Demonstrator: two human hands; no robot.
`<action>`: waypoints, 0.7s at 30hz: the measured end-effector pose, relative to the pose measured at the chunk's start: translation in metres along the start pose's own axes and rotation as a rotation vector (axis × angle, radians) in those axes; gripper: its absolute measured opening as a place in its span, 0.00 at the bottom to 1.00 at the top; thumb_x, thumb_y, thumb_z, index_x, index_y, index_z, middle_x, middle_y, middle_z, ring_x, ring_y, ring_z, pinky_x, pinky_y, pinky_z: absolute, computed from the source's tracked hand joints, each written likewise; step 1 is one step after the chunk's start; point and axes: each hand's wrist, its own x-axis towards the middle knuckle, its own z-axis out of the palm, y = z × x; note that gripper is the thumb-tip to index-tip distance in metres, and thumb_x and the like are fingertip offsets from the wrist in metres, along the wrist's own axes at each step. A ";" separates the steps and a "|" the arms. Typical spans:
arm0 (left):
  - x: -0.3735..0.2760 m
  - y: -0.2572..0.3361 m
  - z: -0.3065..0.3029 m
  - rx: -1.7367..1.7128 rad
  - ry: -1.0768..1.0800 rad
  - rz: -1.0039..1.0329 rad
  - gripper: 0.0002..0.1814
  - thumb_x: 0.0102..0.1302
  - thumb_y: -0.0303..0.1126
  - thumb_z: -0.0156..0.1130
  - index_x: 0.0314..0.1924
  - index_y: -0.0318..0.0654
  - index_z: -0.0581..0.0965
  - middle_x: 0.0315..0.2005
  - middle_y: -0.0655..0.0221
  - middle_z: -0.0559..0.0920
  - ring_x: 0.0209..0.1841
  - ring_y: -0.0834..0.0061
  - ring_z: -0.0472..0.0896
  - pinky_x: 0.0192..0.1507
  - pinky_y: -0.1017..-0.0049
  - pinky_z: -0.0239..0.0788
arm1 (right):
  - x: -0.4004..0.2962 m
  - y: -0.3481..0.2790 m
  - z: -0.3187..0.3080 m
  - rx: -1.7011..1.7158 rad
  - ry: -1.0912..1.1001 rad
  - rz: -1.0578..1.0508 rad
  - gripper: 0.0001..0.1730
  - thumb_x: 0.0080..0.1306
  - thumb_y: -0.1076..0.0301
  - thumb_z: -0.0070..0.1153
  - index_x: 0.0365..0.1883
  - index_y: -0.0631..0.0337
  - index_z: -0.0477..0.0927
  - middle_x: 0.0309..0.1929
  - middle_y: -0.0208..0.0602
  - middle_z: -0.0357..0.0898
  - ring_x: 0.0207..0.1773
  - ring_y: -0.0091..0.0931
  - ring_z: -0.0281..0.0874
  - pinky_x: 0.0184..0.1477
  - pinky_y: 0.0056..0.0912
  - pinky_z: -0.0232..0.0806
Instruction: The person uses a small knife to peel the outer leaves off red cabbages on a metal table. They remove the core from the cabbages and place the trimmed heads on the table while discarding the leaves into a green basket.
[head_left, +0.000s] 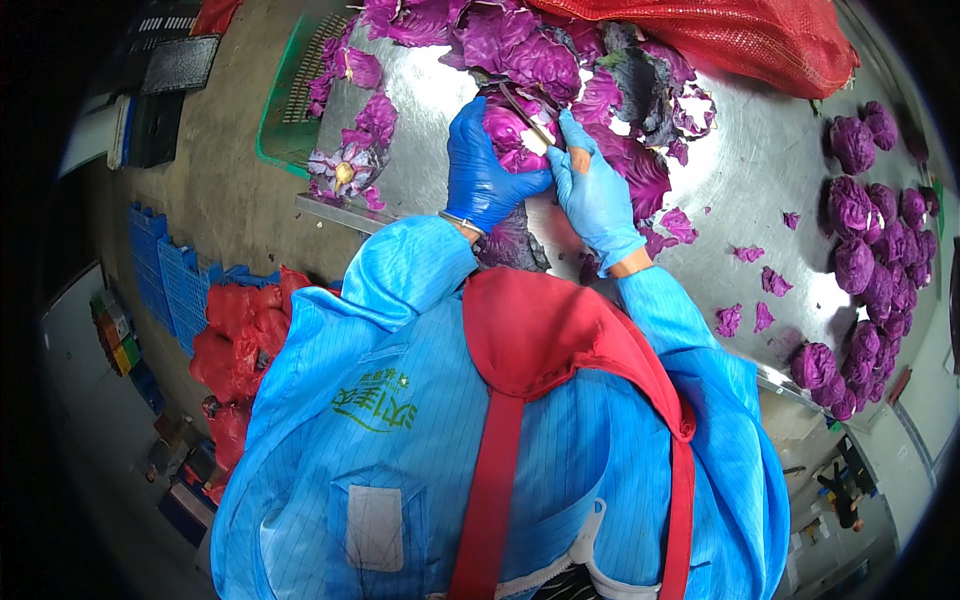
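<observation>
My left hand (484, 169), in a dark blue glove, is wrapped around a red cabbage (510, 135) at the near side of a steel table (420, 97). In my right hand (592, 187), gloved in pale blue with a tear near the thumb, is a knife (525, 116). Its blade lies across the cabbage beside a white cut patch. The handle is mostly hidden by my fingers. Loose purple outer leaves (540, 64) pile up just beyond both hands. Another dark leaf (514, 240) lies under my left wrist.
A red mesh sack (757, 45) lies on the table's far side. Several trimmed cabbages (855, 266) are grouped at the right edge. Left of the table stands a green plastic crate (281, 127). Filled red sacks (240, 337) and blue crates (180, 277) stand on the floor.
</observation>
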 end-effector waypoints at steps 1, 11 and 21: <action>0.003 0.000 0.001 -0.010 -0.003 -0.011 0.54 0.31 0.45 0.82 0.56 0.27 0.64 0.46 0.55 0.72 0.49 0.61 0.74 0.54 0.65 0.66 | 0.005 0.002 -0.001 0.020 -0.050 0.028 0.30 0.69 0.52 0.44 0.65 0.58 0.59 0.52 0.56 0.72 0.35 0.50 0.78 0.35 0.49 0.71; 0.029 0.008 0.004 0.208 -0.042 -0.095 0.56 0.29 0.60 0.78 0.55 0.33 0.65 0.45 0.53 0.72 0.48 0.54 0.73 0.52 0.59 0.65 | 0.044 0.031 -0.001 0.386 -0.053 0.125 0.25 0.68 0.53 0.44 0.53 0.66 0.74 0.45 0.56 0.77 0.50 0.43 0.76 0.53 0.36 0.66; 0.026 0.012 0.006 0.232 -0.070 -0.080 0.58 0.28 0.62 0.77 0.58 0.34 0.65 0.49 0.50 0.71 0.51 0.51 0.70 0.54 0.57 0.62 | 0.034 0.030 -0.006 0.422 -0.055 0.154 0.25 0.68 0.55 0.46 0.51 0.68 0.74 0.51 0.53 0.75 0.55 0.41 0.74 0.56 0.32 0.64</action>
